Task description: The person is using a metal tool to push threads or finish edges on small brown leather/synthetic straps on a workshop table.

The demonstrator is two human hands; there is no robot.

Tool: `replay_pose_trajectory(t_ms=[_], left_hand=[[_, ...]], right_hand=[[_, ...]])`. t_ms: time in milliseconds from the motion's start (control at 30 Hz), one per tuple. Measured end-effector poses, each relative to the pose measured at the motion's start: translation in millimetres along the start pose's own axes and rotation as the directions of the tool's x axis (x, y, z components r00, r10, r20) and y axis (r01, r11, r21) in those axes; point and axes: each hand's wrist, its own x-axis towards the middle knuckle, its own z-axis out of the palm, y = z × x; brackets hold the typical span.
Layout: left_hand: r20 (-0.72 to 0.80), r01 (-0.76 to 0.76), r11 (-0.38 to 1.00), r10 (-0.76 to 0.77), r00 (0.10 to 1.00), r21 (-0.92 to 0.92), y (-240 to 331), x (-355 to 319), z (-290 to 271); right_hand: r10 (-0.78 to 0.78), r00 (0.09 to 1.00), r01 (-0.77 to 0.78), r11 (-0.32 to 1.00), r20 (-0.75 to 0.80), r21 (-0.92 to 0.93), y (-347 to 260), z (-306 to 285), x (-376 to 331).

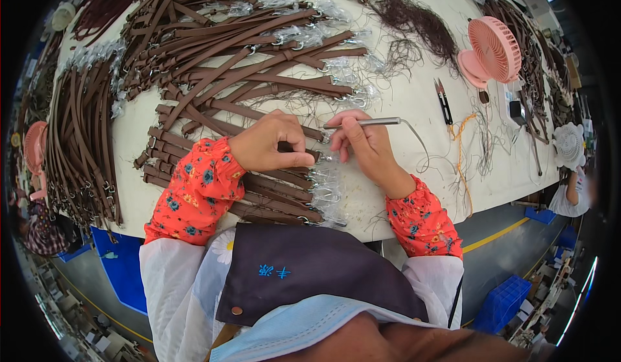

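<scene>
Left hand: the left hand (268, 145) sits at the centre of the frame, fingers curled down, pinching the end of a brown strap (294, 147) against the table.
Right hand: the right hand (365, 145) lies just right of the left one, closed around a thin metal pen-shaped tool (365, 123) whose tip points left toward the strap end; a cord (417, 139) trails from the tool's right end.
Strap in hand: it lies on top of a row of like straps (259, 194) stacked from centre to lower left, their metal ends wrapped in clear plastic (326, 190).
Table: a white work table (401, 97) fills the upper frame and curves with the lens.
Strap piles: a large loose heap of brown straps (246, 51) covers the upper centre; another bundle (81, 142) lies along the left edge.
Thread: a dark tangle of thread (417, 22) sits at the upper right of centre.
Snips: black thread snips (444, 103) lie to the right of the hands, well apart from them.
Fan: a pink desk fan (493, 50) stands at the upper right.
Sleeves: red flowered sleeves (194, 190) cover both forearms.
</scene>
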Motion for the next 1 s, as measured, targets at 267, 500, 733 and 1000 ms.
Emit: replay_pose_trajectory(t_ms=[267, 500, 733, 1000], left_hand=[[-0.268, 0.119, 0.931, -0.023, 0.963, 0.346, -1.4, 1.7, 9.5], [-0.206, 0.144, 0.971, -0.104, 0.973, 0.192, 2.6, 3.2, 7.7], [-0.314, 0.006, 0.895, 0.149, 0.938, 0.446, 3.2, 6.4, 15.8], [-0.329, 0.252, 0.96, -0.2, 0.923, 0.124, 13.3, 4.9, 12.4]], right_hand=[[-0.063, 0.998, 0.063, 0.998, 0.028, 0.001, 1.9, -2.5, -1.5], [-0.222, 0.974, 0.223, 0.974, 0.043, -0.023, 3.8, -1.2, -0.8], [-0.286, 0.958, 0.286, 0.958, 0.03, -0.013, 3.8, 0.9, 0.7], [-0.208, 0.975, 0.217, 0.968, 0.075, -0.124, -1.2, -2.5, -2.3]])
